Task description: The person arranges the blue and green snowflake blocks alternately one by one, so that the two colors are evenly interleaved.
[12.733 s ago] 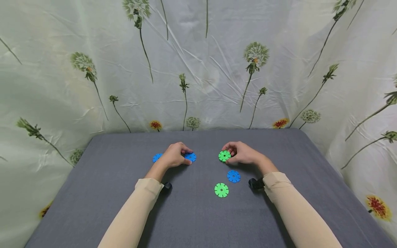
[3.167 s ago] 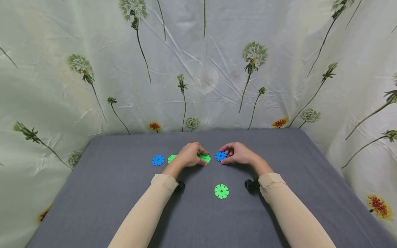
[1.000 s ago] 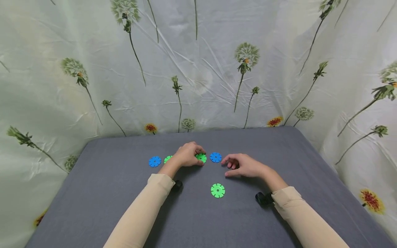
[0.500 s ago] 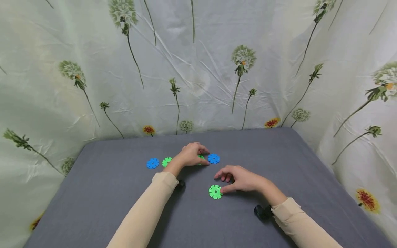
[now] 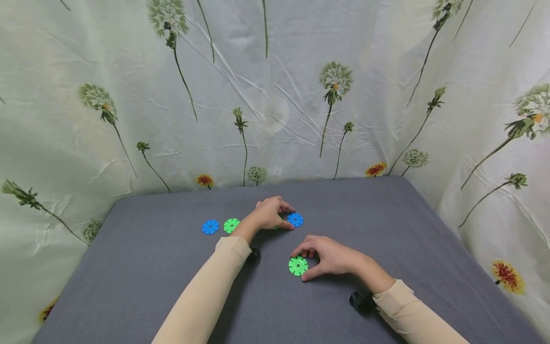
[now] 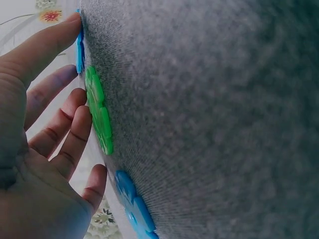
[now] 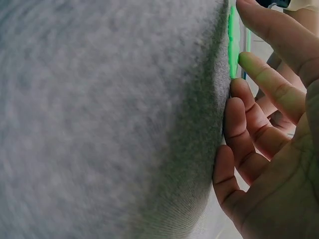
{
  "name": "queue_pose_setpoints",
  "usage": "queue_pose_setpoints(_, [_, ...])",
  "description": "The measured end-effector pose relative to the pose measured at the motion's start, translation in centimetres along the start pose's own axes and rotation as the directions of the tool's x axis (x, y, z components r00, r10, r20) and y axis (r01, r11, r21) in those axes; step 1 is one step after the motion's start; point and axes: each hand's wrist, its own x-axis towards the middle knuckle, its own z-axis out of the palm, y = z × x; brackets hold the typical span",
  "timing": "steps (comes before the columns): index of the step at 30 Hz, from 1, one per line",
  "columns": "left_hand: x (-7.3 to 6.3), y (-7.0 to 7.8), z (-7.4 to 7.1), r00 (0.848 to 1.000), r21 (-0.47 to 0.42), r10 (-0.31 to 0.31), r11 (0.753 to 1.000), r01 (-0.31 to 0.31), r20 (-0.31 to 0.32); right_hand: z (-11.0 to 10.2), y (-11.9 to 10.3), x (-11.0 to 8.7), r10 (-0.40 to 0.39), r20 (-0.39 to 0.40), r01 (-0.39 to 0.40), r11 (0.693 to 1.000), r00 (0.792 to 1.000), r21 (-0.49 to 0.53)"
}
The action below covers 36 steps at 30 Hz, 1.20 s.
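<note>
In the head view my left hand (image 5: 270, 213) spans a blue notched building disc (image 5: 295, 220) at the right end of a row, thumb and index finger at its edges. That blue disc (image 6: 79, 45) shows edge-on in the left wrist view. Under the same hand lies a green disc (image 6: 99, 109), mostly hidden in the head view, with another blue disc (image 6: 134, 204) beyond. Nearer the front, my right hand (image 5: 331, 257) holds a separate green disc (image 5: 298, 266) between thumb and index finger, flat on the cloth.
The row's left end has a blue disc (image 5: 210, 227) and a green disc (image 5: 231, 225). All lie on a grey cloth-covered table (image 5: 150, 282). A flowered curtain (image 5: 283, 95) hangs along the table's far edge.
Earlier, my hands placed blue and green discs alternately along the row. Since then my right hand has left the last blue disc and come to the front green one; my left has shifted right onto that blue disc.
</note>
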Motion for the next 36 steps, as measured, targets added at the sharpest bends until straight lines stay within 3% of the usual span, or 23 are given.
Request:
queue_pose_setpoints(15, [0.05, 0.26, 0.17, 1.000, -0.007, -0.011, 1.000, 0.011, -0.007, 0.16, -0.04, 0.22, -0.007, -0.026, 0.007, 1.000, 1.000, -0.011])
queue_pose_setpoints(36, [0.37, 0.23, 0.60, 1.000, 0.007, -0.016, 1.000, 0.016, -0.006, 0.19, -0.36, 0.67, 0.030, -0.008, -0.030, 0.998, 1.000, 0.059])
